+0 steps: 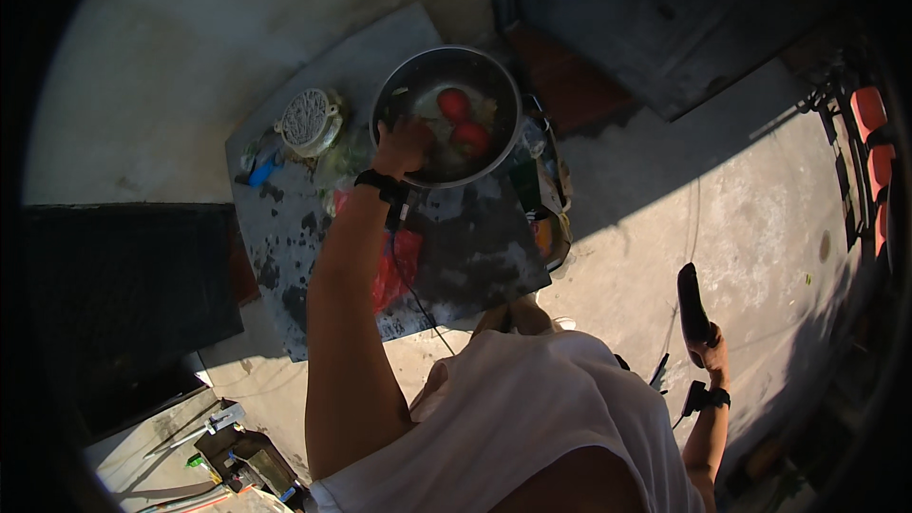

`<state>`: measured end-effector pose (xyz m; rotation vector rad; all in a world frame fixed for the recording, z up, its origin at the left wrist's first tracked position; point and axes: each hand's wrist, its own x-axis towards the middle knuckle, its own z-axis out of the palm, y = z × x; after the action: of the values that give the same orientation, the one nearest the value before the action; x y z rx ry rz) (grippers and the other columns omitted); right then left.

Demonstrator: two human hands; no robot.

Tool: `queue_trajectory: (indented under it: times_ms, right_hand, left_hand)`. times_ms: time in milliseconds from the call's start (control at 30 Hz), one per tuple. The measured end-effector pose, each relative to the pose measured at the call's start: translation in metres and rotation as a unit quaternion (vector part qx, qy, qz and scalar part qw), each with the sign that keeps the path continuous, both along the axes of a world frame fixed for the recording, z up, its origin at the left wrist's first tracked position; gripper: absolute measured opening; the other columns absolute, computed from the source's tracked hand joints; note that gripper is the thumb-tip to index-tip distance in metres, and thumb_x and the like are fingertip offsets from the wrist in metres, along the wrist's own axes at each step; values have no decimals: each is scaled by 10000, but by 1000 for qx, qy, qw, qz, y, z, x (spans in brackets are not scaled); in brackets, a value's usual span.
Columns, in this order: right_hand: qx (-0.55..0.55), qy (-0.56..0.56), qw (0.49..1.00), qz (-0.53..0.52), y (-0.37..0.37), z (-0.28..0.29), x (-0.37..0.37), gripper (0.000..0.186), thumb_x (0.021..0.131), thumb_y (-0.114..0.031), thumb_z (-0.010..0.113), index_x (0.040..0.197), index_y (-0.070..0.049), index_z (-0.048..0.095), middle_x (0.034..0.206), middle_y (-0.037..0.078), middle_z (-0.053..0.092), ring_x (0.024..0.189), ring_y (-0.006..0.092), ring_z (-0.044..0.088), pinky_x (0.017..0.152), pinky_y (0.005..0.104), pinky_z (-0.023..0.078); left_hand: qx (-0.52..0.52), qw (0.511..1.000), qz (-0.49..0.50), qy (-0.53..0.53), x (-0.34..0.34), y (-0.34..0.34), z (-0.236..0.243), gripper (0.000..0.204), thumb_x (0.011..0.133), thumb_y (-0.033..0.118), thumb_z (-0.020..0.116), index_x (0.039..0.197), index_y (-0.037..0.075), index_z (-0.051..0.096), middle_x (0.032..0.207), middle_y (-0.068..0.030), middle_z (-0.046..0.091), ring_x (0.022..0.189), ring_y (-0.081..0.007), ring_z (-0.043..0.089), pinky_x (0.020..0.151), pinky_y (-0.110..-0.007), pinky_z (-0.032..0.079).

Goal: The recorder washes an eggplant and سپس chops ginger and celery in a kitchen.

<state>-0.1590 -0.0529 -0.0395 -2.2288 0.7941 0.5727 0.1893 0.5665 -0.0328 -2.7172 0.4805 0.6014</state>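
Gripping one end of the long dark vegetable (pixel 693 299), the right hand (pixel 714 353) holds it over the floor (pixel 760 228), where a slick peel could cause a drop, while the left hand (pixel 407 146), grip unclear, is inside the metal basin (pixel 519 123).

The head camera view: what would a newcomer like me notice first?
Probably the two bright red tomatoes inside the round metal basin, with the left hand reaching over its near-left rim. Next, the long dark eggplant gripped in the right hand, out to the right above the pale floor. A red plastic bag also stands out on the grey table, beside the left forearm.
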Motion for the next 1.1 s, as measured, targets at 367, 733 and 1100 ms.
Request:
queue_trajectory:
  times_ms: [367, 733, 1100]
  right_hand:
    - [-42, 43, 998, 36, 11, 9, 1, 621, 570, -274, 689, 1110, -40, 491, 976, 167, 603, 926, 281, 572, 787, 355, 438]
    - [44, 2, 994, -103, -7, 22, -58, 678, 483, -194, 621, 1110, 23, 481, 953, 128, 596, 897, 224, 555, 819, 307, 417]
    - [18, 13, 993, -120, -16, 29, -66, 680, 471, -171, 651, 1104, 16, 490, 952, 114, 587, 877, 227, 541, 812, 300, 413]
  left_hand:
    - [-236, 970, -57, 7, 75, -80, -40, 282, 818, 167, 420, 1030, 70, 578, 1103, -167, 540, 986, -315, 528, 793, -431, 438]
    - [20, 963, 14, 270, 46, -121, -22, 309, 765, 195, 499, 1033, 81, 601, 1108, -160, 550, 1016, -301, 533, 840, -375, 428]
    - [-490, 825, 282, 5, 37, -44, -32, 271, 756, 77, 495, 1021, 38, 531, 957, -125, 578, 834, -226, 552, 739, -327, 423]
